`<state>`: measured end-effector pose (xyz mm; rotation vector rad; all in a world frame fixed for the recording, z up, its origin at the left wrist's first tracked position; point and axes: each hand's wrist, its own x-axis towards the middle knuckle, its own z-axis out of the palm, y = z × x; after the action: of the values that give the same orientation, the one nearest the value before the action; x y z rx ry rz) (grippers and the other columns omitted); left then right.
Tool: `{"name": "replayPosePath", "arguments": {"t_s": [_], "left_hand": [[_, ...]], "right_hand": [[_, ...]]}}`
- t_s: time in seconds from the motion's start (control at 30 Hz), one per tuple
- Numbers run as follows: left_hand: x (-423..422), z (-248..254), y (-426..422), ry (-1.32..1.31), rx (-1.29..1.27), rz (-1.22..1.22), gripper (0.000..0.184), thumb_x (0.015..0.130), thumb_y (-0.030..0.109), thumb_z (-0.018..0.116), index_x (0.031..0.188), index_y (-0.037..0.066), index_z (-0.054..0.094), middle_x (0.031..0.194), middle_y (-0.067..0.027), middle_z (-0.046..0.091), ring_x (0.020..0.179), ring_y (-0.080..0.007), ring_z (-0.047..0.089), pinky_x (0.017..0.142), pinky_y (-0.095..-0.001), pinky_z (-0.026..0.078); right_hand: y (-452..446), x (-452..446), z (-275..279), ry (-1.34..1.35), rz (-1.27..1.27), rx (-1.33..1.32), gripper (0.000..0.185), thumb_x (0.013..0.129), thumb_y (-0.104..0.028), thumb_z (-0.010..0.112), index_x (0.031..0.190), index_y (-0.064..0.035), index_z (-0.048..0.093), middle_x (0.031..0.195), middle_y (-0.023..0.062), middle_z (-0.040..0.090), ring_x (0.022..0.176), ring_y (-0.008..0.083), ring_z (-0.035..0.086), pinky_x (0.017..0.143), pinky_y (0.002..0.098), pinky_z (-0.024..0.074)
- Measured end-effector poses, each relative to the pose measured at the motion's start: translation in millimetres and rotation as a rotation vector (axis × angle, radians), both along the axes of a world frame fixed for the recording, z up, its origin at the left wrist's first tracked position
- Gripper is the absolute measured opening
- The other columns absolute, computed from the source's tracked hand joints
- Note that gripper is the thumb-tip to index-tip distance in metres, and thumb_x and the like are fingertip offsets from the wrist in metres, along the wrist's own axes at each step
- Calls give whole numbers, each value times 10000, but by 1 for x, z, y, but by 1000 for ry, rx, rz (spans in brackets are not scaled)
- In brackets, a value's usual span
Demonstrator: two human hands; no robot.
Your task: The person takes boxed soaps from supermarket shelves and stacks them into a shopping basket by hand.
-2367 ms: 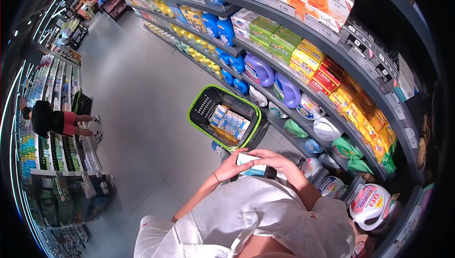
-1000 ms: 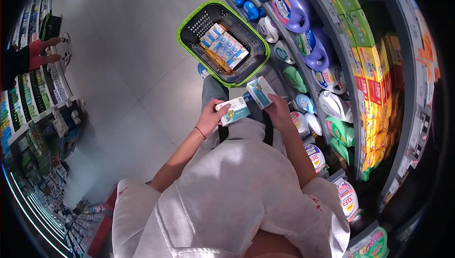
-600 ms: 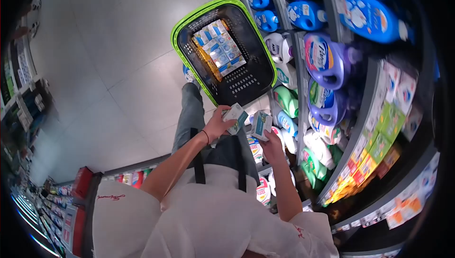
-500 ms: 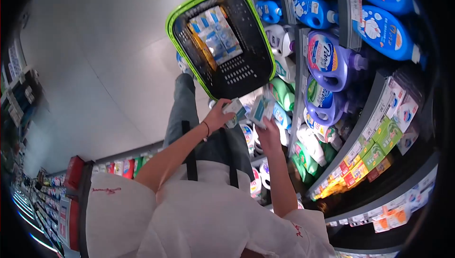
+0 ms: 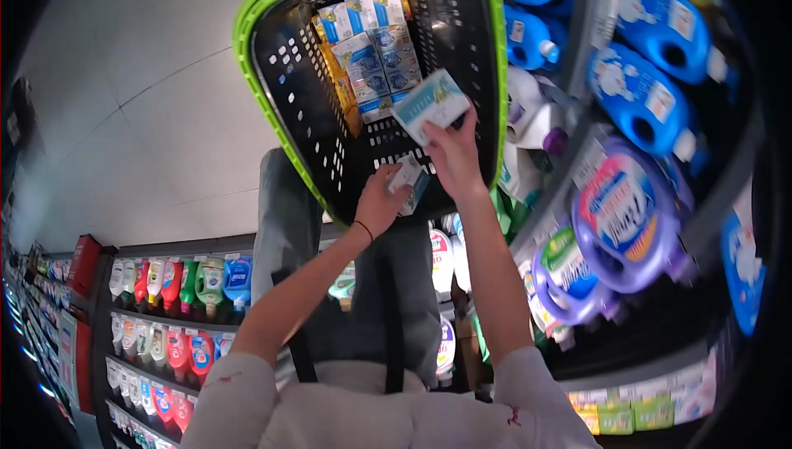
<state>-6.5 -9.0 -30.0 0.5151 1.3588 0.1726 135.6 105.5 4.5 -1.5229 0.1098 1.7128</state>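
White-and-teal cardboard box (image 5: 431,106), mid-frame: right hand (image 5: 454,153) fingers clamp it, left hand (image 5: 381,204) fingers its lower twin (image 5: 410,178); level grips seem best.

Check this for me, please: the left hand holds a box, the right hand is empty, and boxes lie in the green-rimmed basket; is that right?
Not quite: the right hand is not empty, since the head view shows it holding a box too. The rest stands: the left hand holds another box, and boxes lie in the green-rimmed basket.
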Motion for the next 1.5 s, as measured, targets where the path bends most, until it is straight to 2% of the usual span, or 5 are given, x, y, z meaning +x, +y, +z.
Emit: {"name": "replayPosePath", "arguments": {"t_s": [0.2,0.57,0.83,1.27,1.5], "left_hand": [[27,-15,19,77,301,-268,362,839,166,595,1173,66,497,931,-199,514,789,-382,572,757,-433,471],[19,-41,38,143,262,-611,413,847,130,569,1239,115,442,983,-182,471,701,-382,612,625,-430,553],[18,-54,33,164,281,-570,422,847,124,572,1246,120,437,984,-177,466,687,-375,618,593,-429,559],[25,-57,49,186,254,-612,393,850,126,573,1229,124,468,984,-177,481,681,-382,618,604,-431,550],[19,-60,57,283,253,-644,398,844,118,577,1230,113,477,983,-194,503,723,-398,625,634,-456,543]], "right_hand": [[12,2,-171,-203,137,-100,888,701,18,747,1303,-118,108,1110,129,524,990,217,552,820,330,470],[17,-22,-305,-341,69,-83,811,748,89,681,1275,-112,98,1211,177,421,1047,241,521,842,364,507],[11,-24,-327,-651,261,-73,801,779,35,672,1382,-64,155,1187,171,544,1033,239,572,792,331,481],[-4,-9,-322,-178,183,60,696,828,2,624,1374,-5,190,1156,173,532,979,240,607,877,312,506],[-12,-4,-288,-197,504,-144,422,890,-171,584,1211,82,478,1088,153,620,997,200,604,920,304,478]]}}
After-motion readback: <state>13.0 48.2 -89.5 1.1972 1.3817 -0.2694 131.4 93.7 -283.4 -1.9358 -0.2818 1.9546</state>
